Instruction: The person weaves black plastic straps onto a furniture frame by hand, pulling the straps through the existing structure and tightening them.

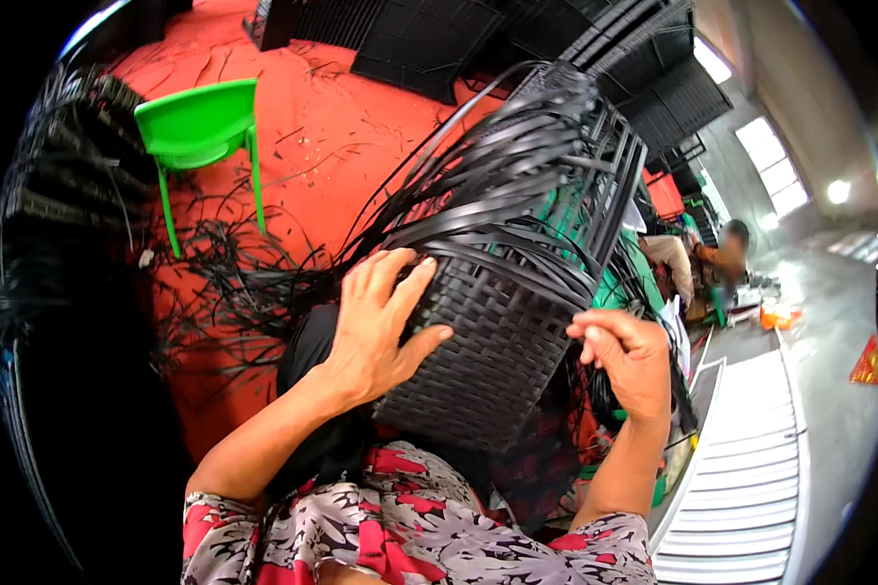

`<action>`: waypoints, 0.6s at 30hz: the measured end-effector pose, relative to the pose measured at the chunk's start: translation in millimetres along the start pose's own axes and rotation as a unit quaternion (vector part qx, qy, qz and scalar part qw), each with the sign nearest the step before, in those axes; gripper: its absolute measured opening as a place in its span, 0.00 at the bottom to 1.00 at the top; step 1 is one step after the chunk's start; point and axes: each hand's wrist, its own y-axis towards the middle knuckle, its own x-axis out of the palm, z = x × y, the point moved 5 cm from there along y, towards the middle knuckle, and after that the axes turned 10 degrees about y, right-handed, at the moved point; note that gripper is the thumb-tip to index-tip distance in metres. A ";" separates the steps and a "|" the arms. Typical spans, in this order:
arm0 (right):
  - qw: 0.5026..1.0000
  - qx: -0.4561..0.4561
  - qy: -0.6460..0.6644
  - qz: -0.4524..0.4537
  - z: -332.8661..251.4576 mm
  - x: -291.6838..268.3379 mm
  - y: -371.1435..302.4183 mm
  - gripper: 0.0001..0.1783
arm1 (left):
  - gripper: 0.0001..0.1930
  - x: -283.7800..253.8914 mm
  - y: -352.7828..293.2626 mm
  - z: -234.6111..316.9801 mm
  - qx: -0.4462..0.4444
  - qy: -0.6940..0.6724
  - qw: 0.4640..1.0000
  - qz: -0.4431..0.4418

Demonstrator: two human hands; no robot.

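In front of me a black woven panel [478, 356] of flat plastic strips tilts up from my lap. Its near part is tightly woven; farther up, loose black strips [502, 161] lie in a thick bundle over the frame. My left hand [376, 327] rests at the panel's left edge, fingers stretched and thumb apart, holding nothing. At the right edge my right hand [626, 356] has its fingers curled and the thumb pressed to the forefinger. Whatever lies between those fingertips, if anything, is too small to make out.
A green plastic chair [200, 127] stands at the far left on the red floor [307, 107], among scattered strip offcuts [234, 263]. Black woven pieces [424, 44] stand at the back. To the right are a white slatted frame [741, 468] and another person [722, 258].
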 end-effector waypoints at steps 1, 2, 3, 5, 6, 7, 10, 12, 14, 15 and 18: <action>0.999 0.024 -0.037 -0.007 14.3 -7.4 -10.5 0.09 | 0.32 -6.8 4.8 5.4 0.019 0.010 1.000 0.016; 0.996 0.051 -0.072 -0.014 28.8 -13.0 -21.5 0.09 | 0.24 -9.1 6.9 11.5 0.044 0.011 0.998 0.042; 0.988 0.039 -0.150 -0.017 30.4 -14.3 -29.9 0.10 | 0.20 -11.0 10.1 17.7 0.080 0.014 0.996 0.047; 0.971 0.068 -0.231 0.001 44.6 -24.7 -42.6 0.11 | 0.12 -13.8 19.8 36.7 0.123 0.003 0.990 0.064; 0.960 0.079 -0.269 0.005 53.6 -27.8 -44.7 0.11 | 0.12 -10.7 20.0 41.2 0.136 -0.005 0.989 0.051; 0.956 0.090 -0.278 0.032 62.4 -31.7 -45.3 0.13 | 0.12 -7.3 20.0 45.2 0.149 -0.013 0.988 0.037; 0.976 0.006 -0.166 0.141 91.3 -41.0 -46.8 0.12 | 0.12 4.8 23.9 66.3 0.189 -0.036 0.981 0.009; 0.975 -0.005 -0.137 0.172 96.6 -38.4 -45.6 0.11 | 0.13 17.8 23.0 78.7 0.218 -0.051 0.975 -0.006; 0.976 -0.035 -0.097 0.189 101.0 -32.8 -42.4 0.11 | 0.14 27.4 23.9 91.3 0.235 -0.066 0.970 -0.024; 0.980 -0.025 -0.048 0.190 106.7 -30.7 -41.6 0.11 | 0.14 31.1 24.4 96.7 0.240 -0.070 0.968 -0.031; 0.974 0.044 0.079 0.210 120.4 -22.7 -42.3 0.17 | 0.15 39.6 25.8 107.6 0.243 -0.080 0.965 -0.057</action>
